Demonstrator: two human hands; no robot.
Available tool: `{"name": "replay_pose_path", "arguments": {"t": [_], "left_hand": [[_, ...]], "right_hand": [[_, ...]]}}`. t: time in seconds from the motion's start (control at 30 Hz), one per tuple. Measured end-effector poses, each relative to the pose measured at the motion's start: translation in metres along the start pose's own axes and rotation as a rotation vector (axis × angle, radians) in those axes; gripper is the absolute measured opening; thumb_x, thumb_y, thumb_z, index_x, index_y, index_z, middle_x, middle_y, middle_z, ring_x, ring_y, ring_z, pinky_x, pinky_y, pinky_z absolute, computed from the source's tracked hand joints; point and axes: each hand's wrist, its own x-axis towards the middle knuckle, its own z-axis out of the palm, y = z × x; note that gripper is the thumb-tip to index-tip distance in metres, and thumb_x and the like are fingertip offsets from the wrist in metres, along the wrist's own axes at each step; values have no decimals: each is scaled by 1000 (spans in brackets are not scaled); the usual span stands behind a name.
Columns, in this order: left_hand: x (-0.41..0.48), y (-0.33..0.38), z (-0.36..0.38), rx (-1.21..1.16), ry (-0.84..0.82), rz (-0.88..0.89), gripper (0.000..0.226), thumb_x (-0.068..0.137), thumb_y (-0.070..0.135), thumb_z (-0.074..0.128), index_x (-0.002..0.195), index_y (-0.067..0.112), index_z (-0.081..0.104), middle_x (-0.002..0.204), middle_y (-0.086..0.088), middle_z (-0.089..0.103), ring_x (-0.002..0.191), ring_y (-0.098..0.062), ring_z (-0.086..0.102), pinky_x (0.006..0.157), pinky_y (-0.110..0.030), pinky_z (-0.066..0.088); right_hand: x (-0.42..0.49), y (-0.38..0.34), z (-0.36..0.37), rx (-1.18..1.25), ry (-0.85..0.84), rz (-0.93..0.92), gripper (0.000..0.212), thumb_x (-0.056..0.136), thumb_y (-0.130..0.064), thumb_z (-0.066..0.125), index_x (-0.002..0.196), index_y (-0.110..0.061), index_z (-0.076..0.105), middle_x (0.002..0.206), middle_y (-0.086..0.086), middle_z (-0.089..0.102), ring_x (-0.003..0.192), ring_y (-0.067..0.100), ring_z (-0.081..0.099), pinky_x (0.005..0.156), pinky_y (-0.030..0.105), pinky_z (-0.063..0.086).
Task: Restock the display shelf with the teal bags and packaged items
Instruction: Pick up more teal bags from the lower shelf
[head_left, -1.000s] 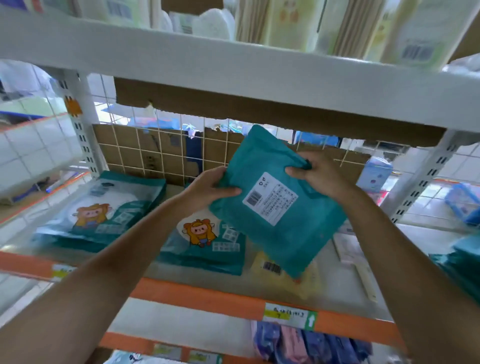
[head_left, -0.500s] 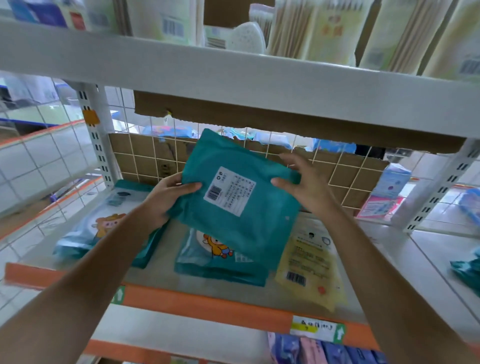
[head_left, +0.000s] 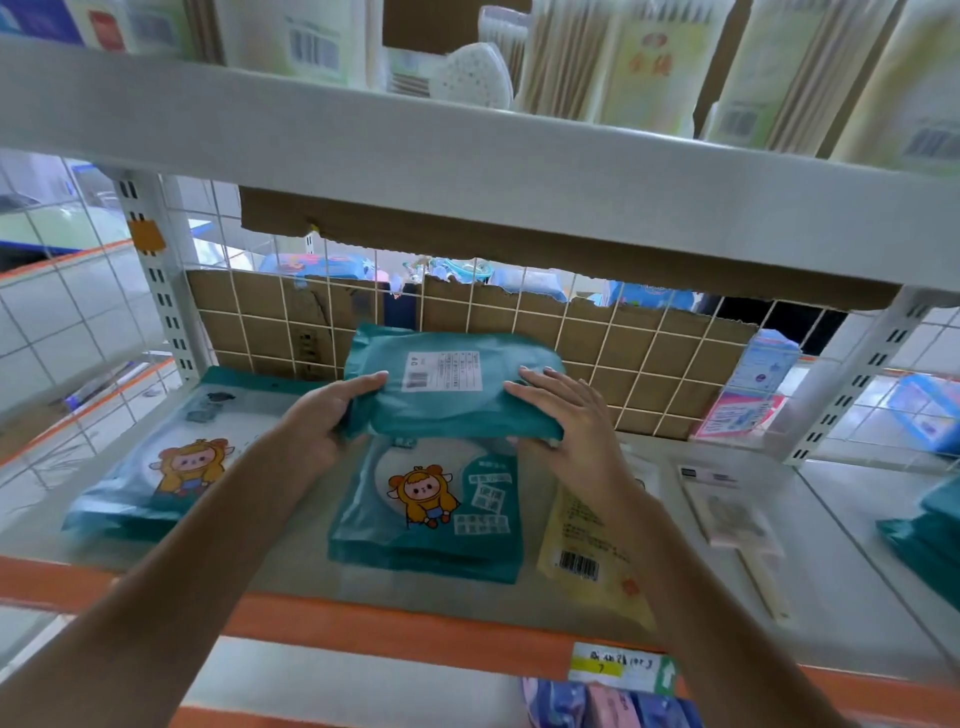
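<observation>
The teal bag (head_left: 452, 400) now lies flat, white label up, near the shelf's (head_left: 291, 571) back edge. The left hand (head_left: 322, 421) grips one end; the right hand (head_left: 566, 421) pinches the other, fingers flat on top.

White metal shelving (head_left: 467, 156) fills the aisle. A wire grid (head_left: 649, 364) fronts torn cardboard (head_left: 249, 306). White tiles (head_left: 62, 312) lie beyond.

Both your forearms reach forward and converge. Left hand (head_left: 332, 415) grips the teal bag (head_left: 452, 410) at its left end, thumb on top, fingers curled beneath. Right hand (head_left: 566, 415) holds the right end: fingers flat on top, thumb under the near edge (tip partly hidden).
</observation>
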Motion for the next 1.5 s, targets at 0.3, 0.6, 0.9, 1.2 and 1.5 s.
{"name": "replay_pose_path", "arguments": {"t": [0.3,0.6,0.9,1.2,1.5], "left_hand": [[-16,9,2,233,-49,-23,38,76,33,64,97,2,57,80,-13,65,54,-17,66,47,-27,56],[-34,43,8,544,-18,599,51,74,61,61,105,20,63,110,1,64,106,-18,58,96,-39,43],[-42,56,35,1400,-237,823,27,77,32,73,84,9,60,65,4,56,55,-7,53,48,-13,40],[-27,29,16,1113,-254,729,16,77,19,73,90,23,64,81,-2,68,67,-8,65,58,-18,49],[-24,9,-12,537,-104,527,39,74,19,67,110,6,58,107,-22,64,92,-32,63,81,-47,52]], "right_hand": [[25,-4,-11,66,324,15,14,80,-19,62,84,-12,73,80,-2,72,71,16,64,67,38,52],[57,-9,-53,161,140,283,10,86,-21,65,90,-14,70,78,4,67,69,18,55,63,31,41],[72,-32,-63,322,8,244,9,83,-8,67,85,-17,66,76,2,63,73,20,57,67,29,43],[51,-13,-50,339,67,329,54,76,-18,76,124,-16,51,103,-16,56,90,2,53,77,14,44],[19,2,-35,608,104,646,67,75,-20,75,134,-17,44,91,-11,64,83,4,62,78,29,51]]}}
